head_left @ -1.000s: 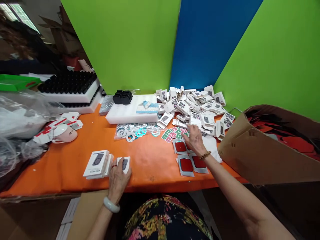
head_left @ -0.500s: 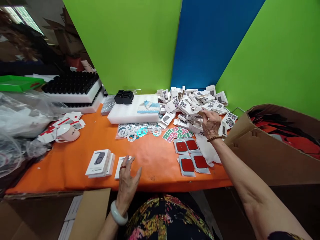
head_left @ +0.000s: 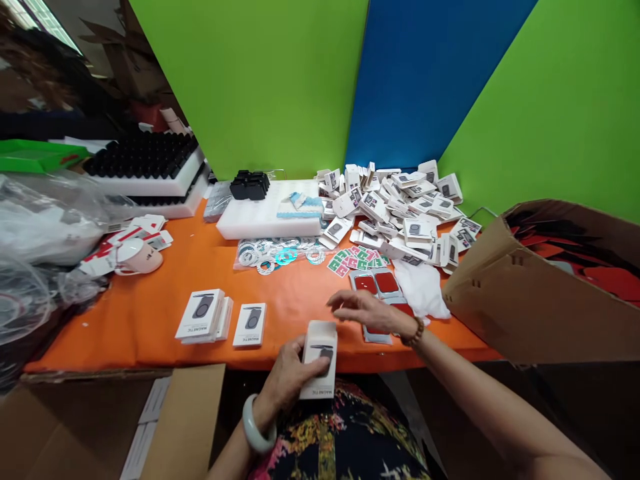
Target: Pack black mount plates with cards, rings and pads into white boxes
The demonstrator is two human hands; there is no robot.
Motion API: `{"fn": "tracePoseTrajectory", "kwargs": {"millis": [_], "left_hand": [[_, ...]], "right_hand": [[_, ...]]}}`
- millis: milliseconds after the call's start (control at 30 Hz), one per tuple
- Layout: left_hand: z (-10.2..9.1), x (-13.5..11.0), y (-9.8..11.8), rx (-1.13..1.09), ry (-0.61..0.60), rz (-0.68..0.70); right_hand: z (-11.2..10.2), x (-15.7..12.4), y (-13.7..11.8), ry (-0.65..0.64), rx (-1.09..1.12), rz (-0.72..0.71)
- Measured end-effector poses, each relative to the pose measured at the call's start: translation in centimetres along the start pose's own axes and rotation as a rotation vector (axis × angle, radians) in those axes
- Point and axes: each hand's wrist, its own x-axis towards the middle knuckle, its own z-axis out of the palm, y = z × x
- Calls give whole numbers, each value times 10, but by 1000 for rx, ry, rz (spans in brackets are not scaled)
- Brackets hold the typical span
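Observation:
My left hand [head_left: 293, 373] grips a small white product box [head_left: 320, 360] with a dark device printed on it, held upright just in front of the orange table's near edge [head_left: 150, 360]. Just above and right of that box, my right hand [head_left: 367, 310] hovers with fingers stretched out and holds nothing. It hangs over several red pads in clear sleeves [head_left: 375, 283]. A short stack of identical white boxes [head_left: 203, 317] and a single one [head_left: 250, 325] lie flat to the left. A big heap of open white boxes [head_left: 400, 207] fills the back right.
An open cardboard carton [head_left: 540, 293] with red and black items stands at the right. A white foam tray [head_left: 270, 220], bagged rings [head_left: 280, 253], green and pink cards [head_left: 357, 259], a white cloth [head_left: 423, 290], a pink mug [head_left: 137, 257], plastic bags [head_left: 45, 233] and trays of black parts [head_left: 145, 163] are around.
My right hand came back from the box heap to the near edge. A white box is in my left hand now, which had been resting by the flat boxes.

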Motion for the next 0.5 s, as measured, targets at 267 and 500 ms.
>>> {"fn": "tracePoseTrajectory", "kwargs": {"millis": [267,500], "left_hand": [[-9,-3,-21,-644,111,-256],[6,4,-25,-640,-10,-258]], "right_hand": [[-39,-33,37,43,-492,259],[-13,-37,34,16,-559,303]]}}
